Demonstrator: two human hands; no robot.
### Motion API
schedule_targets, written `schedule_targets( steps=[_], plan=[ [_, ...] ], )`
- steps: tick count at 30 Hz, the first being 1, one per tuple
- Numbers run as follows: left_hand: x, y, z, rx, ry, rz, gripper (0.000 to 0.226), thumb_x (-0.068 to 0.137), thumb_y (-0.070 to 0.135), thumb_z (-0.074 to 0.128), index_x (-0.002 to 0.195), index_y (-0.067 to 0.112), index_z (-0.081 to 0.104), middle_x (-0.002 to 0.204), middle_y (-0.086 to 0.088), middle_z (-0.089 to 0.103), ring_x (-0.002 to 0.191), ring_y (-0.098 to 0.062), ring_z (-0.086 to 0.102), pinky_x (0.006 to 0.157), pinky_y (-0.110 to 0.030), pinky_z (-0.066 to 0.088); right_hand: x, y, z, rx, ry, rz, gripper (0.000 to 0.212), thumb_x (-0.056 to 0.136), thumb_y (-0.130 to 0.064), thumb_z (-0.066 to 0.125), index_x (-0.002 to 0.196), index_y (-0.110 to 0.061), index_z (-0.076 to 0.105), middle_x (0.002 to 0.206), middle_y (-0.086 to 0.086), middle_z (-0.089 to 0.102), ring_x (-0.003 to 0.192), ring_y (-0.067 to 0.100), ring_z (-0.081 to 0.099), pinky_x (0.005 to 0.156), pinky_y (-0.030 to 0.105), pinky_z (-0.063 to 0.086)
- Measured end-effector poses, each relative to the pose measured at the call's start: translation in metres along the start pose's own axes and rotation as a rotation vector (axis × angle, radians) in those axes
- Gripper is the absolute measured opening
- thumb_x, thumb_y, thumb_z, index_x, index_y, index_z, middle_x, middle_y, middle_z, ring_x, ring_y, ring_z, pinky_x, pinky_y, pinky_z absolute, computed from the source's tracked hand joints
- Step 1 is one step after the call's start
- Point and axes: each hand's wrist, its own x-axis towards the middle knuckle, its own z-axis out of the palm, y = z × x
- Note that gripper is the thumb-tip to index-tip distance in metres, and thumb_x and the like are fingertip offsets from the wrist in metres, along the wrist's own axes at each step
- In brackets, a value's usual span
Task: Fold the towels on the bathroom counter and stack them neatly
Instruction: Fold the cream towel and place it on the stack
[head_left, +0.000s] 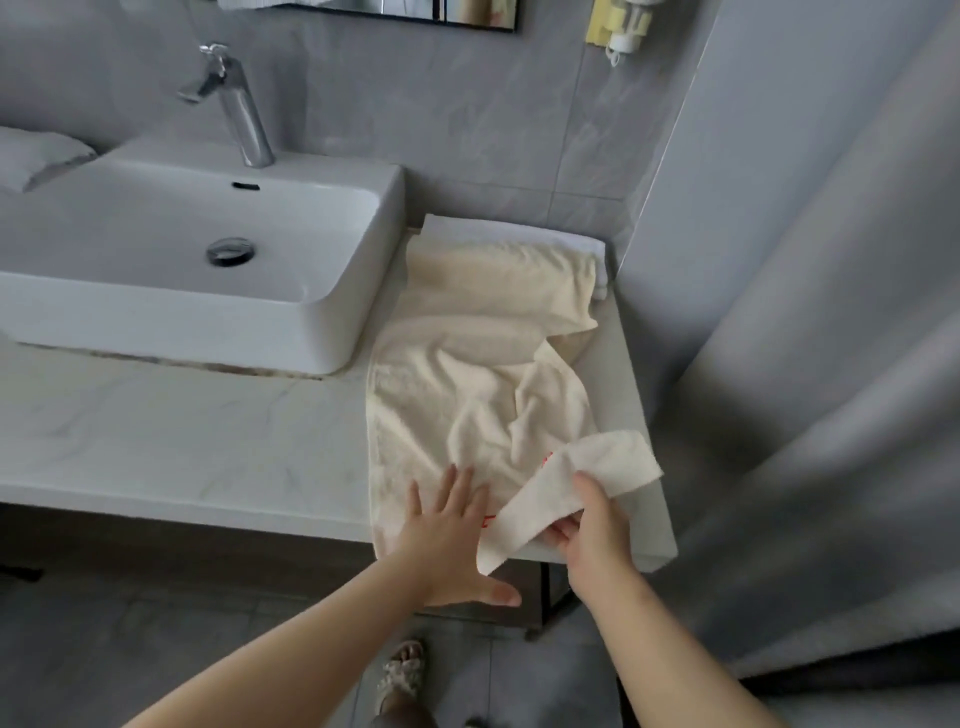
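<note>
A cream towel lies spread and wrinkled on the right end of the marble counter, running from the back wall to the front edge. My left hand lies flat on its near edge with fingers straight. My right hand grips the towel's near right corner, which is lifted and turned over to the left; a bit of red print shows beneath it. A folded white towel lies under the cream one against the back wall.
A white basin with a chrome tap stands left of the towels. Another folded white towel sits at the far left. A grey curtain hangs close on the right. The counter's front edge is near my wrists.
</note>
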Motion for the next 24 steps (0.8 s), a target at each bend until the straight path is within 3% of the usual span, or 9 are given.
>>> schedule_targets(
  steps=[3,6,8,10,12,13,18,24],
  plan=[
    [-0.01,0.009,0.01,-0.035,0.042,-0.088,0.117,0.071,0.073,0.055,0.149,0.019,-0.015,0.155,-0.005,-0.024,0.143,-0.025,-0.02,0.114,-0.057,-0.002,-0.014,0.001,0.001,0.034,-0.092,0.024,0.016,0.094,-0.021,0.051,0.094,-0.008,0.061,0.081,0.012,0.067,0.065,0.023,0.063,0.045,0.024,0.049],
    [-0.013,0.007,0.009,-0.045,0.179,-0.125,0.075,0.087,0.048,0.051,0.147,0.023,0.014,0.154,-0.001,0.014,0.143,-0.022,0.013,0.111,-0.049,0.021,-0.022,-0.002,0.0,0.046,-0.178,0.024,0.018,0.094,-0.02,0.05,0.098,-0.007,0.062,0.084,0.014,0.068,0.065,0.023,0.065,0.045,0.024,0.051],
    [-0.015,-0.001,0.001,-0.09,0.229,-0.122,0.043,0.091,0.028,0.047,0.134,0.028,0.039,0.133,0.004,0.045,0.126,-0.018,0.042,0.097,-0.037,0.038,-0.023,-0.005,-0.002,0.05,-0.149,-0.047,0.018,0.093,-0.021,0.051,0.099,-0.007,0.062,0.083,0.012,0.068,0.062,0.021,0.063,0.046,0.025,0.051],
    [-0.02,-0.009,-0.014,-0.151,0.225,-0.16,0.027,0.091,0.016,0.042,0.113,0.026,0.054,0.103,0.005,0.06,0.098,-0.018,0.058,0.077,-0.029,0.046,-0.023,-0.009,-0.003,0.073,-0.065,-0.151,0.019,0.092,-0.022,0.054,0.101,-0.007,0.062,0.082,0.01,0.069,0.058,0.017,0.063,0.048,0.024,0.049],
    [-0.026,-0.02,-0.032,-0.136,0.251,-0.222,0.02,0.089,0.012,0.039,0.096,0.022,0.055,0.08,0.006,0.054,0.081,-0.019,0.057,0.065,-0.027,0.041,-0.023,-0.015,-0.002,0.079,0.015,-0.238,0.017,0.091,-0.02,0.055,0.1,-0.008,0.062,0.081,0.008,0.068,0.058,0.017,0.062,0.05,0.025,0.048],
    [-0.028,-0.028,-0.041,-0.131,0.282,-0.248,0.02,0.088,0.013,0.039,0.095,0.023,0.056,0.078,0.007,0.054,0.079,-0.018,0.055,0.064,-0.027,0.039,-0.024,-0.018,-0.002,0.055,0.051,-0.28,0.012,0.091,-0.018,0.056,0.096,-0.009,0.063,0.081,0.007,0.066,0.061,0.017,0.061,0.053,0.025,0.047],
    [-0.036,-0.061,-0.095,-0.202,0.494,-0.314,0.032,0.09,0.02,0.044,0.116,0.031,0.059,0.107,0.003,0.065,0.09,-0.02,0.061,0.067,-0.026,0.04,-0.036,-0.04,0.012,0.067,0.123,-0.401,0.014,0.088,-0.007,0.055,0.079,-0.016,0.059,0.076,0.004,0.062,0.064,0.015,0.056,0.058,0.026,0.045],
    [-0.055,-0.079,-0.136,-0.2,0.603,-0.23,0.019,0.089,0.035,0.053,0.104,0.029,0.065,0.093,-0.001,0.068,0.086,-0.024,0.062,0.069,-0.027,0.045,-0.059,-0.055,0.024,0.185,0.245,-0.626,0.019,0.084,0.002,0.049,0.076,-0.014,0.055,0.072,0.0,0.057,0.059,0.011,0.053,0.047,0.016,0.046]
  ],
)
